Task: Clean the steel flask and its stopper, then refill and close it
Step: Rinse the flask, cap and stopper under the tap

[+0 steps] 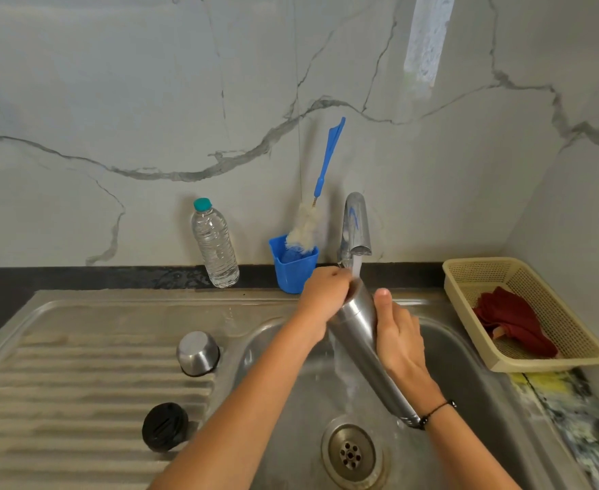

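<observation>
The steel flask (360,334) is tilted over the sink basin (474,383), its mouth up under the running tap (356,224). My right hand (398,335) grips the flask's body from the right, thumb pointing up. My left hand (324,293) is curled around the flask's mouth, where water streams over it and runs down into the basin. The black stopper (165,426) lies on the ribbed drainboard (61,383). The flask's steel cup lid (198,352) stands upside down beside it.
A blue cup (292,268) holding a blue-handled bottle brush (322,182) stands behind the sink, left of the tap. A clear water bottle (216,244) with a teal cap is further left. A beige basket (524,313) with a red cloth (513,321) sits at right.
</observation>
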`<state>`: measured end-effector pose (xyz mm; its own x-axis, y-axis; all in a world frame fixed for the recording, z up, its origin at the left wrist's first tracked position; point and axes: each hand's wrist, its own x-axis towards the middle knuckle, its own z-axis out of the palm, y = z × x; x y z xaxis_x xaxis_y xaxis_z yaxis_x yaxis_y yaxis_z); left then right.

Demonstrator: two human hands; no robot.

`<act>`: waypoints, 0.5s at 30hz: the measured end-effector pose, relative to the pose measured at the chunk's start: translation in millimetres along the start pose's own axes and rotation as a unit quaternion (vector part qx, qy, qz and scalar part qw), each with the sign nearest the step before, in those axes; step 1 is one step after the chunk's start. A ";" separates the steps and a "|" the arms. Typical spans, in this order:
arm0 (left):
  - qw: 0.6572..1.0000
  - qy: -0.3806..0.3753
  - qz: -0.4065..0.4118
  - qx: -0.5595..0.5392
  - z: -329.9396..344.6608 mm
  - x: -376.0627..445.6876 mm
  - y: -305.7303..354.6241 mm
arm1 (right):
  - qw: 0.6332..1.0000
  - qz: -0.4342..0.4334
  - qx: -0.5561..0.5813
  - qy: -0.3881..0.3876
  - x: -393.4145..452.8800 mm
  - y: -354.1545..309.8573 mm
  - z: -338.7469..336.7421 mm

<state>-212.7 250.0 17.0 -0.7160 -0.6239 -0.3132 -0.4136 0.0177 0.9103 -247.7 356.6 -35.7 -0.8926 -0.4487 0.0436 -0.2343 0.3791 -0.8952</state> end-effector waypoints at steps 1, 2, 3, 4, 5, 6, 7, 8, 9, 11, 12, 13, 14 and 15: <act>0.999 0.019 0.030 -0.027 4.6 -4.0 -4.3 | 1.000 -0.002 0.005 0.011 1.6 -1.1 -1.0; 0.996 0.037 0.060 -0.059 8.2 -8.1 -9.1 | 1.000 -0.004 0.006 0.021 3.4 -0.4 -0.9; 0.991 0.053 0.088 -0.089 11.1 -11.9 -14.1 | 1.000 -0.007 0.005 0.027 4.8 0.5 -0.1; 0.985 0.064 0.115 -0.108 14.6 -15.1 -19.5 | 0.999 -0.009 0.007 0.031 5.4 0.6 0.4; 0.980 0.076 0.152 -0.104 18.1 -18.3 -25.1 | 0.999 -0.008 0.017 0.035 6.0 2.5 1.7; 0.974 0.091 0.198 -0.066 21.7 -21.6 -31.0 | 0.999 -0.005 0.031 0.042 6.9 5.1 2.7; 0.964 0.102 0.244 -0.006 25.3 -25.7 -36.5 | 0.998 -0.002 0.045 0.051 7.7 7.9 3.0; 0.952 0.112 0.280 0.048 27.5 -28.8 -42.0 | 0.997 0.000 0.053 0.056 8.2 10.3 2.8; 0.942 0.117 0.304 0.085 26.6 -31.3 -45.0 | 0.997 0.003 0.052 0.057 8.2 12.3 2.5; 0.926 0.107 0.341 0.122 17.9 -30.7 -49.2 | 0.997 0.009 0.040 0.060 8.1 16.7 2.2; 0.916 0.091 0.365 0.136 12.6 -29.7 -51.2 | 0.997 0.014 0.039 0.060 8.5 18.4 1.5; 0.906 0.077 0.390 0.145 8.2 -29.8 -53.2 | 0.997 0.019 0.045 0.058 8.8 18.3 0.5; 0.895 0.077 0.416 0.144 4.9 -30.5 -54.1 | 0.997 0.020 0.055 0.055 9.7 18.3 -0.1; 0.884 0.087 0.439 0.137 2.9 -31.5 -53.6 | 0.997 0.019 0.063 0.052 10.4 17.5 -0.3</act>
<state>-169.6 271.0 -22.7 -0.7411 -0.3862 0.5492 0.1208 0.7279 0.6750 -261.3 358.8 -50.8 -0.9364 -0.3478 0.0474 -0.1546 0.2875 -0.9452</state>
